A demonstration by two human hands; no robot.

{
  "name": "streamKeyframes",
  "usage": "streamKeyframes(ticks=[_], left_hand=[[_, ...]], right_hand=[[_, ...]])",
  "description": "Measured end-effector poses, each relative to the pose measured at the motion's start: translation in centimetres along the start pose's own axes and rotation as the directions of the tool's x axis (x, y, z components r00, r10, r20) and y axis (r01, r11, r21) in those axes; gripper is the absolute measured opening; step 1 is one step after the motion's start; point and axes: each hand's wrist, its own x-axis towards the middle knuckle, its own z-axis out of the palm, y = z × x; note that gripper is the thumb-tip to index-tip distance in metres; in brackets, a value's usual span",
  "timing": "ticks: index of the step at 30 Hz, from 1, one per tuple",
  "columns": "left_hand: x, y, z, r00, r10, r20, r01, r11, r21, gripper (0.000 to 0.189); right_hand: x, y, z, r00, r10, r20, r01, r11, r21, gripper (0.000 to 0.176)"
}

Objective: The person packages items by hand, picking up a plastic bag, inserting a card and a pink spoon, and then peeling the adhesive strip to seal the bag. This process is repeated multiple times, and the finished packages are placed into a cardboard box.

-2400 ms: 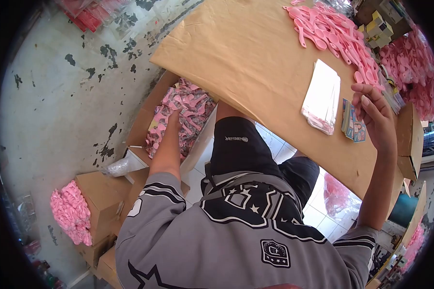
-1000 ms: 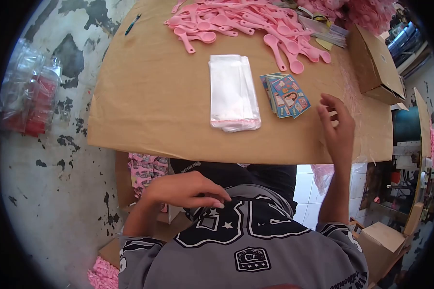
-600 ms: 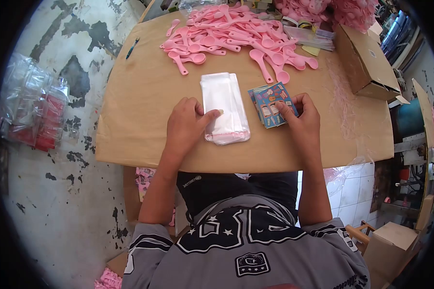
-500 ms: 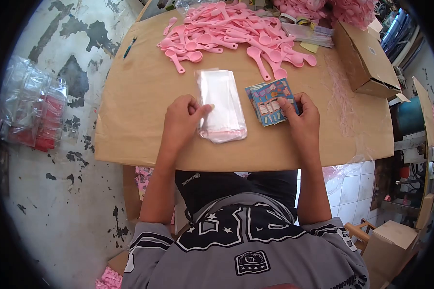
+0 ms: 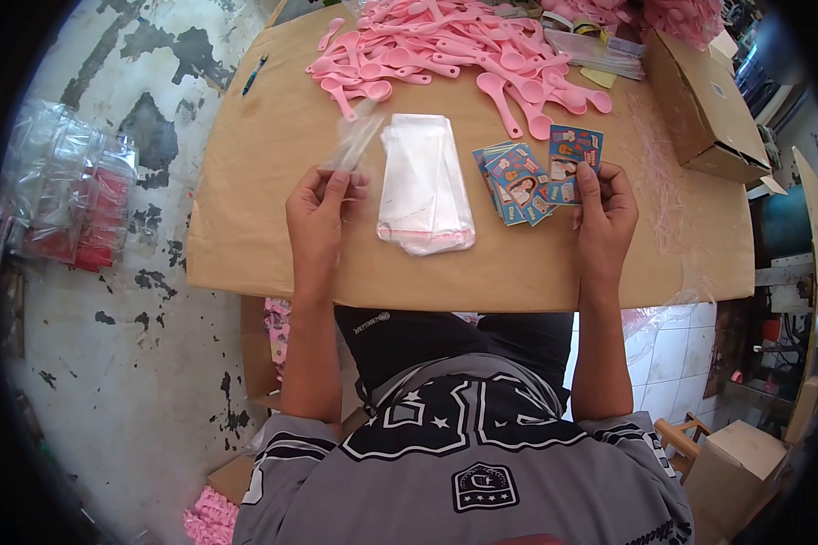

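Note:
Between thumb and fingers, my left hand [image 5: 325, 198] pinches one clear plastic bag [image 5: 358, 138], which rises away from the table. Just right of it lies a stack of clear bags [image 5: 424, 186] with a pinkish strip at its near end. My right hand [image 5: 605, 202] grips a single blue printed card [image 5: 573, 163] by its lower right edge. Touching or overlapping that card's left side in view, a loose pile of similar cards [image 5: 516, 184] rests on the table. The far side of the table bears a heap of pink plastic spoons [image 5: 445, 54].
A brown-covered table [image 5: 264, 182] holds a pen [image 5: 255, 75] at the far left and an open cardboard box [image 5: 700, 113] at the far right. Tape rolls and flat plastic packs lie behind the spoons. Bags with red contents [image 5: 82, 200] are at the left.
My left hand has moved left off the bag stack with one bag lifted. My right hand has shifted right with one card, away from the pile, which is now more spread. The view has shifted slightly.

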Motion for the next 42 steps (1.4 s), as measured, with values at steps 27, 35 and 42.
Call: streamKeyframes(ticks=[27,35,42], left_hand=[[0.6,0.2,-6.3,0.968,-0.12,-0.22,0.058,0.961,-0.269,0.019],[-1.9,0.2,-4.9,0.96,-0.276,-0.042,0.136,0.592,-0.794,0.025],[-4.4,2.1,1.5,0.986,-0.162,0.04,0.148,0.733,-0.664,0.029]], right_hand=[[-5.4,-2.7,12.8,0.775,-0.05,0.63,0.476,0.703,-0.529,0.017],[-5.4,-3.4,11.0,0.886,-0.02,0.462,0.116,0.977,-0.179,0.015],[-5.8,-3.1,10.0,0.861,0.123,0.493,-0.163,0.986,0.039,0.02]])
